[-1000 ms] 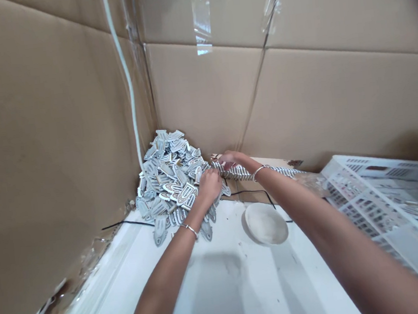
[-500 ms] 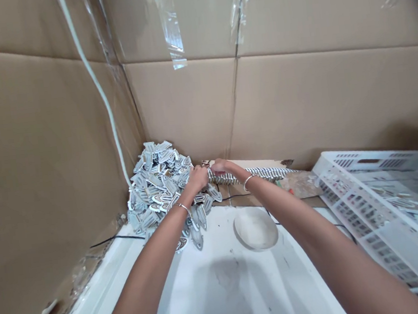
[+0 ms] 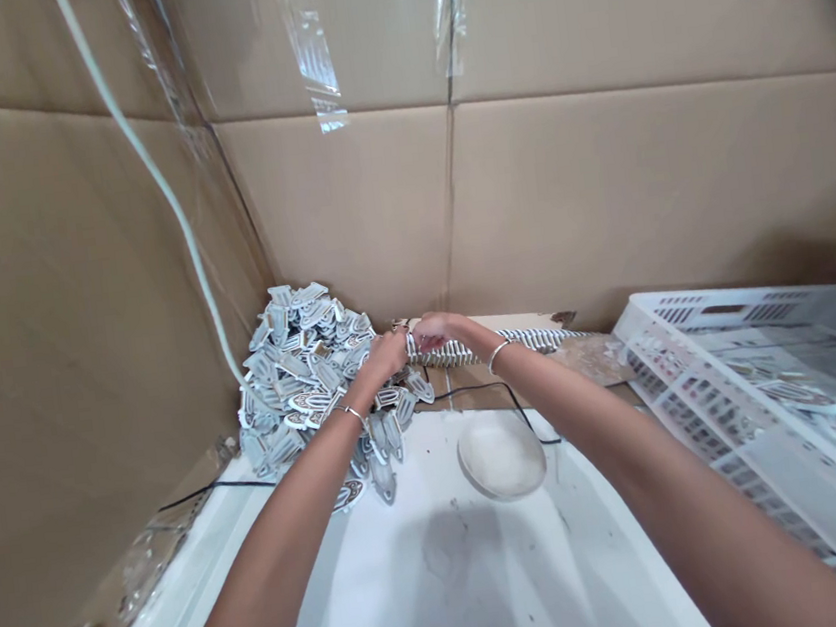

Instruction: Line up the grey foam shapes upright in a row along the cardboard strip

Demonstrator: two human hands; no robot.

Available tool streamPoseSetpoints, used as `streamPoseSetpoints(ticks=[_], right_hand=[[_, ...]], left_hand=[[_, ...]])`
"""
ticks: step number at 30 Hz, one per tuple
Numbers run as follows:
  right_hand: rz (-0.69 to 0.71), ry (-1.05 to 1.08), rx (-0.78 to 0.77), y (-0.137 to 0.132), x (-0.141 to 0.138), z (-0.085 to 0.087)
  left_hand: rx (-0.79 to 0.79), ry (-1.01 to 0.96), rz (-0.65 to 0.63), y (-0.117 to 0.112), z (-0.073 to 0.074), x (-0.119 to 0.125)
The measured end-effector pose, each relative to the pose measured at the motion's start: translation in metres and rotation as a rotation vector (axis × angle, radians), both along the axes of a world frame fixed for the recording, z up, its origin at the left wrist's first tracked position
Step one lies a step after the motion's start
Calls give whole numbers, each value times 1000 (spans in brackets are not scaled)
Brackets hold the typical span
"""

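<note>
A long row of thin white pieces stands on edge along the back cardboard wall. At its left end my two hands are close together. My left hand, closed, is beside the heap of loose flat grey-white pieces, which have pointed ends and slots, some with brown patterns. My right hand is bent over the row's left end, its fingers curled around small white pieces there. What the left fingers hold is hidden behind the hand.
A shallow round white dish lies on the white table. To the right stands a white plastic crate with more pieces inside. A pale cable hangs at left, and a black cord runs behind the dish. Cardboard walls enclose the back and left.
The view has shifted slightly, so the scene sits a little further left. My hands stay at the row's left end, and the right hand has moved closer to the left.
</note>
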State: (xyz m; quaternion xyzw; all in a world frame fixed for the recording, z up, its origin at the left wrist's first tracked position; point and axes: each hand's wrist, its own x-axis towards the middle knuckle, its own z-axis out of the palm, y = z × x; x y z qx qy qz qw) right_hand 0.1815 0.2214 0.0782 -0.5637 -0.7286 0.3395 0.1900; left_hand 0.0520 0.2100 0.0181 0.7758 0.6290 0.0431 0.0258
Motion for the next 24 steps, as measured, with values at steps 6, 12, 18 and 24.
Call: streamPoseSetpoints(ticks=[6, 12, 18, 24], right_hand=[[-7, -63, -74, 20, 7, 5], [-153, 172, 185, 8, 59, 20], [-274, 539, 279, -64, 138, 21], [-420, 1056, 509, -120, 191, 34]], left_hand=[[38, -14, -13, 1, 7, -5], [160, -115, 2, -10, 32, -27], [350, -356, 8, -48, 36, -63], [334, -374, -241, -108, 5, -60]])
